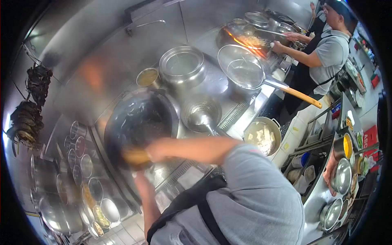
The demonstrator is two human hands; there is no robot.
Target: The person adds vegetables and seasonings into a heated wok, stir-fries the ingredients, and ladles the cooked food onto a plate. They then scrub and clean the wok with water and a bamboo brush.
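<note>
My right hand (156, 150) reaches across my body to the near side of a large dark wok (171, 112). It grips a tan, brush-like thing (136, 157) that is blurred by motion and lies low inside the wok. My left hand (139, 175) is at the wok's near rim, just below the tan thing. Its fingers are hidden or smeared, so whether it holds the rim is unclear. Steam hazes the wok's inside, which looks dark and wet. A perforated ladle (201, 115) rests right of the wok.
Behind stand a steel pot (181, 61) and a small pot of brownish liquid (148, 77). A wood-handled strainer (245, 73) lies right, above a pot of pale pieces (262, 136). Steel cups (86, 165) line the left. Another person (326, 53) cooks at a flaming wok (249, 41).
</note>
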